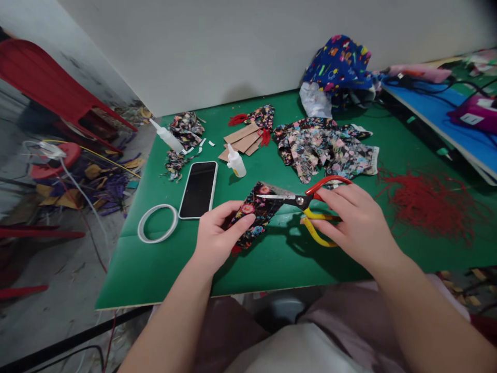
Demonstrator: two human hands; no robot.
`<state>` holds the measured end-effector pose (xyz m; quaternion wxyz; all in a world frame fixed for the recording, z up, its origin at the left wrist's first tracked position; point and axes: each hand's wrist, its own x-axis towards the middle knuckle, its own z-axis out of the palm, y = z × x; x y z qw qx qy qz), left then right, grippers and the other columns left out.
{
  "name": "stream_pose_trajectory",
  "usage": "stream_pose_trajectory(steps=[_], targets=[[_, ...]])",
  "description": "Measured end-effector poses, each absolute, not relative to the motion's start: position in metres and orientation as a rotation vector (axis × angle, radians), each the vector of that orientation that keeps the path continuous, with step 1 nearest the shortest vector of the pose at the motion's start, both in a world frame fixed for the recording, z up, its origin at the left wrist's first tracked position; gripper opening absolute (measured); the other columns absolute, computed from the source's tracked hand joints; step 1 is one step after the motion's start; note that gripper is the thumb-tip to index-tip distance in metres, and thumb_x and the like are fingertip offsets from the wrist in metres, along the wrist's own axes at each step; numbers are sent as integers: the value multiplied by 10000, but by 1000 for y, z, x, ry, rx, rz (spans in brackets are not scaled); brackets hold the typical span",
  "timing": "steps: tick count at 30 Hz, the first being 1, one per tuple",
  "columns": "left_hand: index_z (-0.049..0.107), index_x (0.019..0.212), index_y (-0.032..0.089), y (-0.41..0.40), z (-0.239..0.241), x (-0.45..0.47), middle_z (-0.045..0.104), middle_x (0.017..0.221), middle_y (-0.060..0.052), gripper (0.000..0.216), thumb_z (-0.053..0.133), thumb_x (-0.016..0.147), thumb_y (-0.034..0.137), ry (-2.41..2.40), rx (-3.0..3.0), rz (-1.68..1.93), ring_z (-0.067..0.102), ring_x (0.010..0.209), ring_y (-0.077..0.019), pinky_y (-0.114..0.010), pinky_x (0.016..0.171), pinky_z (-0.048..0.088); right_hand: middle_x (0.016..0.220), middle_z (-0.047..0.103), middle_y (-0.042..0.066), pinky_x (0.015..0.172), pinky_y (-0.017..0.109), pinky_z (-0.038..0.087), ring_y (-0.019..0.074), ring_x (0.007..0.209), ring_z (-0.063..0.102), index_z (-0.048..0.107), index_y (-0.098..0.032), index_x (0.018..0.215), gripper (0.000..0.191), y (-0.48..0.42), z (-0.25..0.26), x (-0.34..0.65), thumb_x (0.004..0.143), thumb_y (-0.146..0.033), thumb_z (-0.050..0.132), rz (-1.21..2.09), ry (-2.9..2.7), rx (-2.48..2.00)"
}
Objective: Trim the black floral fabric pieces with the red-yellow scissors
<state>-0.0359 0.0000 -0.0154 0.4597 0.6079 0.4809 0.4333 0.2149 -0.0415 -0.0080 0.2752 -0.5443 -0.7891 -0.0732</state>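
My left hand (219,234) is closed on a small floral-covered piece (259,206) with a black flowered fabric wrap, held just above the green table (272,264). My right hand (355,220) grips scissors (310,203) with one red and one yellow handle. The scissor blades lie across the top edge of the floral piece. A red tassel bit shows under my left thumb.
A phone (199,189) lies face up left of my hands, with a tape ring (157,223) beside it. Two glue bottles (235,161), brown card pieces (243,139), floral fabric (324,147), fabric scraps (182,135) and red threads (427,202) are spread about. Red stools stand at left.
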Motion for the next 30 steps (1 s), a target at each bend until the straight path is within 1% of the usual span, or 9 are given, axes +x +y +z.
stream_pose_trajectory(steps=[6,12,20,25,30], targets=[[733,851,179,0,-17,-35,735,788,-32,219,747,689,327,1201,1505,1067,674,686,-168,-244,624,563,847,615,94,695,370,451,233,784,522,602,-129,1046,324,-42,-8,214,811,-352,594,-191,-2112,-1463],[732,826,195,0,-15,-35,731,767,-13,167,748,692,294,1166,1511,1060,665,676,-148,-216,616,551,851,621,87,710,358,451,220,775,532,599,-133,1040,322,-42,-9,215,815,-363,596,-191,-2112,-1454],[728,830,179,-2,-13,-33,733,789,-38,207,745,688,329,1186,1497,1033,676,699,-174,-249,630,560,779,621,66,666,348,447,215,736,543,620,-160,1021,260,-43,-10,213,827,-326,571,-183,-2088,-1468],[732,821,191,-1,-15,-34,730,770,-27,188,743,691,327,1185,1505,1048,665,677,-160,-241,622,554,751,596,38,648,314,450,185,706,544,600,-178,995,202,-42,-9,215,839,-296,549,-156,-1962,-1500],[728,861,201,1,-17,-35,737,819,-21,205,748,690,313,1204,1434,1127,670,719,-154,-239,661,555,839,591,56,704,325,467,195,782,557,569,-174,1042,317,-40,-9,216,790,-357,631,-37,-2008,-1473]])
